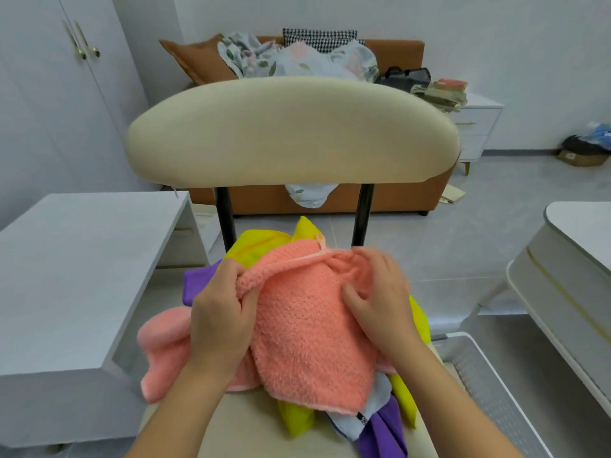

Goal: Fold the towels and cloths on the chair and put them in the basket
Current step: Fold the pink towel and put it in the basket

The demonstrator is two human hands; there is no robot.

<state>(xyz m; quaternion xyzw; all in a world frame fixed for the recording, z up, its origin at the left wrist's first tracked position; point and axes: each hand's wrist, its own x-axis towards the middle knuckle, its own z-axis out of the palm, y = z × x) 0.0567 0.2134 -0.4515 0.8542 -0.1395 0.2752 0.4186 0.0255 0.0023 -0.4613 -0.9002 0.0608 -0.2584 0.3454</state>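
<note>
A fluffy coral towel [307,328] lies on top of a heap of cloths on the beige chair [291,130]. My left hand [220,312] pinches the towel's upper left edge between thumb and fingers. My right hand [380,292] grips its upper right part, fingers curled into the pile. Under it lie a yellow cloth [258,246], a purple cloth [385,431], a light blue cloth [377,396] and a pale pink towel [162,352] hanging off the seat's left side. The white basket [489,391] stands on the floor to the right of the chair.
A white desk [76,259] is close on the left and a white table [575,266] on the right. Behind the chair stands an orange sofa [396,51] with bedding on it. A white nightstand [476,127] carries books. A cardboard box [578,157] sits on the floor far right.
</note>
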